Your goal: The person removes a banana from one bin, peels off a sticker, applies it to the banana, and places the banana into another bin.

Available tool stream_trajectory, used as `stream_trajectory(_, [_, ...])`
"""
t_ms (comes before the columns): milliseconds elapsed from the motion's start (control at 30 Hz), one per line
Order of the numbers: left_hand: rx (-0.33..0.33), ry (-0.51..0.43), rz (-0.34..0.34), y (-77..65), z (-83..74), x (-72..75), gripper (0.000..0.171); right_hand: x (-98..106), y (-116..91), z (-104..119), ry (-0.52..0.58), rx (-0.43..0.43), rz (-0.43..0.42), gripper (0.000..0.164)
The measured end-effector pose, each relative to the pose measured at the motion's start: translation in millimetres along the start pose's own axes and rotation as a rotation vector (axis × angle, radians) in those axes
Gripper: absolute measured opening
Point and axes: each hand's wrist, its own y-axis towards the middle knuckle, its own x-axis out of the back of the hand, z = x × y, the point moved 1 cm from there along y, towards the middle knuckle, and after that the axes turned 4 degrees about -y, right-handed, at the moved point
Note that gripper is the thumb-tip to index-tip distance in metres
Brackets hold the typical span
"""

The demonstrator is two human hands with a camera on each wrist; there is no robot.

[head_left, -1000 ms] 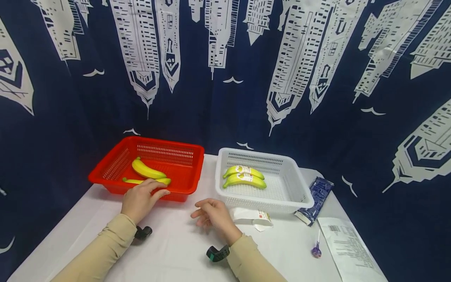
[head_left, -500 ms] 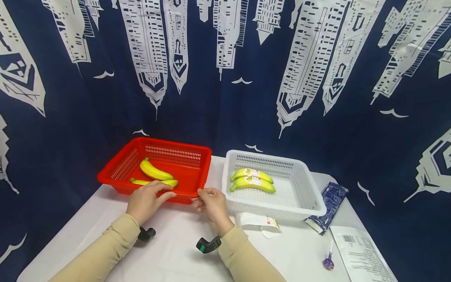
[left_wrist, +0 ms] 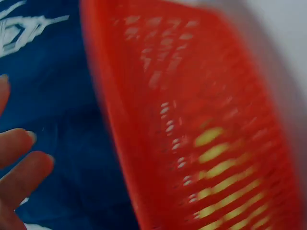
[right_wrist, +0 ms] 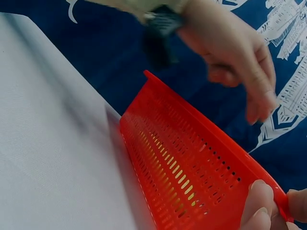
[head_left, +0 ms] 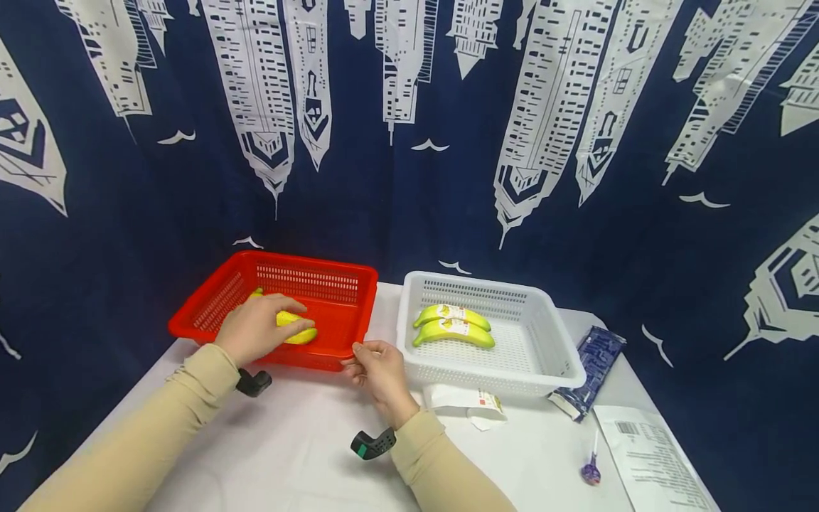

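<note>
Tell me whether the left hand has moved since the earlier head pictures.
Yes: against the front rim of the red basket in the head view, the left hand has moved forward, reaching farther over the basket.

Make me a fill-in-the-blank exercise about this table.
The ____ hand grips the red basket at a near corner.
The white basket holds ____ labeled bananas.
The packet beside the white basket is dark ____.
In the head view, the lollipop lies to the ____ of the printed sheet.
Missing words: right; two; blue; left.
</note>
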Motion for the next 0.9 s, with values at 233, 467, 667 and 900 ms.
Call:
stream_trajectory(233, [0.063,0.008,-0.022,44.7,24.3,30.4,0.038,-0.1,2.9,-1.5,0.013,-0.008,0.005,0.018])
stream_trajectory(467, [0.131,0.011,0.016,62.5,62.9,26.3,0.032,0.2,2.7,-2.5,0.018,-0.012,0.001,0.016])
stream_trajectory(667, [0.139,0.021,0.075,67.0,89.7,12.9,0.031,-0.9,1.1,-1.9,0.016,-0.012,0.004,0.016])
stream_trajectory(900, [0.141,-0.012,0.155,74.6,107.6,6.6,0.033,-1.6,0.1,-1.9,0.012,-0.025,0.004,0.016])
